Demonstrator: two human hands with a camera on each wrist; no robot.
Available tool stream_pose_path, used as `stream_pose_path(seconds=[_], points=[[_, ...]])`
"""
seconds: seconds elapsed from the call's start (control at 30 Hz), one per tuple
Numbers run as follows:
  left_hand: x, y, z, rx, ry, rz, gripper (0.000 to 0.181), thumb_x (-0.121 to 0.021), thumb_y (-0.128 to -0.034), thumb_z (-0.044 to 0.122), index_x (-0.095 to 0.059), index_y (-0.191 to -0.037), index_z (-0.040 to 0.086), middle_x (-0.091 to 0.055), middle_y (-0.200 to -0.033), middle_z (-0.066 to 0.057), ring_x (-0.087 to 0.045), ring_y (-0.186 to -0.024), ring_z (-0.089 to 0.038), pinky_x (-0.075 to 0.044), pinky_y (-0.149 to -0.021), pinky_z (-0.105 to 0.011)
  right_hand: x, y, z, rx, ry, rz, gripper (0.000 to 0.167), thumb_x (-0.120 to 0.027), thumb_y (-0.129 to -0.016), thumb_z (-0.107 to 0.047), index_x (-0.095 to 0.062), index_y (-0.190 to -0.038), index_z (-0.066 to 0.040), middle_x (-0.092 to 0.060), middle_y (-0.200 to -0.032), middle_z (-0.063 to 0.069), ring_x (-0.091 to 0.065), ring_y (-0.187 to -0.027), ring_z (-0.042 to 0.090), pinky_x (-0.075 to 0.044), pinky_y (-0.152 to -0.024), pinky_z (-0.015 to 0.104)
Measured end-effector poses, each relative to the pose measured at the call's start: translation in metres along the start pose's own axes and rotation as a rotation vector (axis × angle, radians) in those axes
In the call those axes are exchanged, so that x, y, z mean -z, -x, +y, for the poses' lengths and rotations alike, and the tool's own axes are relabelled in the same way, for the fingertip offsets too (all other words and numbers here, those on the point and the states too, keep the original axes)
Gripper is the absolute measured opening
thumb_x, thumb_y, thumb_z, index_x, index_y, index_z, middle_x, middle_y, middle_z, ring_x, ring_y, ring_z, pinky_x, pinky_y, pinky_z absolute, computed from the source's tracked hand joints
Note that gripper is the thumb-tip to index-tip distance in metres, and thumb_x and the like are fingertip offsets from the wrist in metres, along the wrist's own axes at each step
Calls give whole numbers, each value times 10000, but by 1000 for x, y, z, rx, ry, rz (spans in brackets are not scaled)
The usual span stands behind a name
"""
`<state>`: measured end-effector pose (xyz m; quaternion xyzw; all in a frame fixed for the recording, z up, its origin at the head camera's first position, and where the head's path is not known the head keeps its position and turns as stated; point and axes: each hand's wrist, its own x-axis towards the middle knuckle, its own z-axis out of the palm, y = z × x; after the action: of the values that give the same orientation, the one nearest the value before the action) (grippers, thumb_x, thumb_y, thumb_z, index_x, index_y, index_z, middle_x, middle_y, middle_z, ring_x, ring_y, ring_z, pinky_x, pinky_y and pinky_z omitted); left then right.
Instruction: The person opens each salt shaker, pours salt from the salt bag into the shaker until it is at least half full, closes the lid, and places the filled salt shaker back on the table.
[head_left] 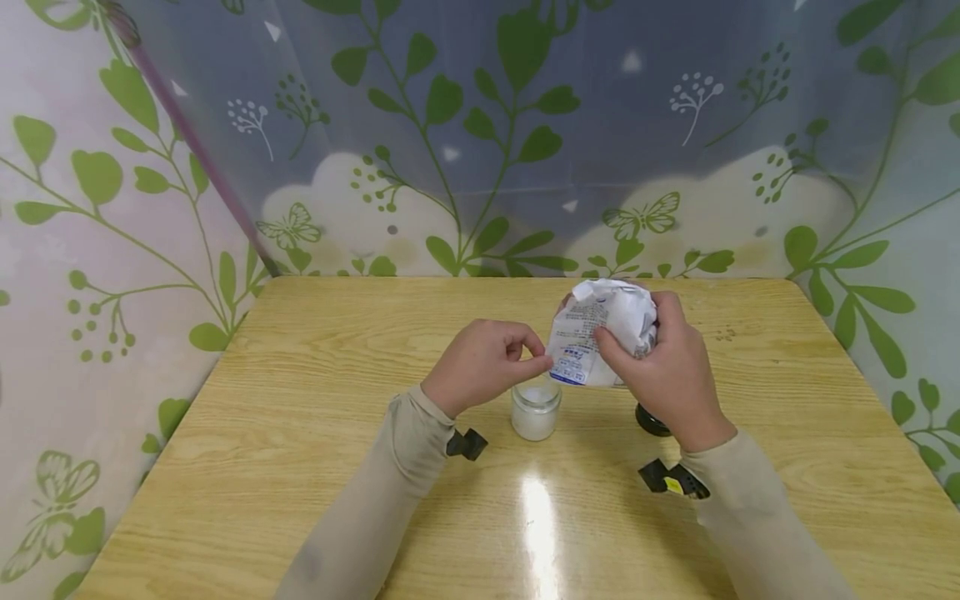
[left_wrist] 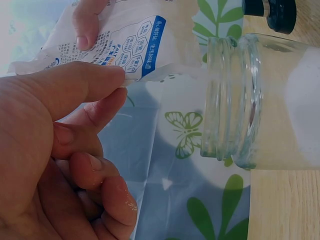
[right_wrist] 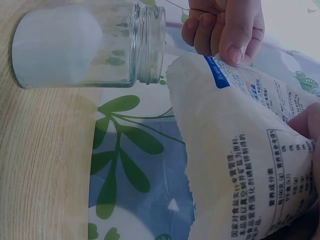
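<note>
Above the table a white paper-like salt bag (head_left: 581, 337) with blue and black print is tilted, its lower corner over a glass jar (head_left: 536, 419). My right hand (head_left: 672, 377) grips the crumpled upper part of the bag. With thumb and forefinger, my left hand (head_left: 491, 362) pinches that lower corner. In the left wrist view a thin whitish stream (left_wrist: 172, 71) runs from the bag's corner toward the mouth of the open jar. White salt (right_wrist: 55, 45) fills the jar's lower part in the right wrist view. The bag's inside is hidden.
A black round lid (head_left: 651, 420) lies on the wooden table (head_left: 300, 417), partly covered by my right hand. Black camera mounts (head_left: 467, 444) sit at both wrists. Behind the table hangs a leaf-patterned cloth (head_left: 465, 150).
</note>
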<state>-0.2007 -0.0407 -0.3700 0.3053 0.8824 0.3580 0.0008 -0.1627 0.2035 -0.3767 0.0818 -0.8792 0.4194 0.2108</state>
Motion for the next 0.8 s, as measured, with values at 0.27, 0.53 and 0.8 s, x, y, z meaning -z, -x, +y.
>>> stream_pose_path(seconds=[0.27, 0.53, 0.8], points=[[0, 0, 0, -3, -3, 0, 147, -752, -961, 336, -764, -900, 203, -500, -615, 69, -429, -551, -71, -386, -561, -237, 1, 0, -3, -3, 1, -2, 545, -771, -929, -312, -493, -1298, -24, -669, -994, 138, -600, -721, 235, -516, -550, 306], [1, 0, 1, -8, -5, 2, 145, -755, -959, 330, -765, -904, 197, -504, -620, 67, -433, -555, -73, -388, -563, -236, 0, 0, -2, 5, -1, 4, 532, -765, -933, -303, -489, -1294, -28, -665, -1004, 135, -604, -731, 238, -524, -549, 321], [1, 1, 1, -9, 1, 0, 152, -751, -962, 330, -767, -910, 189, -505, -623, 64, -427, -555, -74, -386, -567, -236, 0, 0, -3, 3, -3, 7, 528, -772, -929, -306, -496, -1283, -28, -677, -1010, 138, -605, -731, 237, -516, -555, 303]])
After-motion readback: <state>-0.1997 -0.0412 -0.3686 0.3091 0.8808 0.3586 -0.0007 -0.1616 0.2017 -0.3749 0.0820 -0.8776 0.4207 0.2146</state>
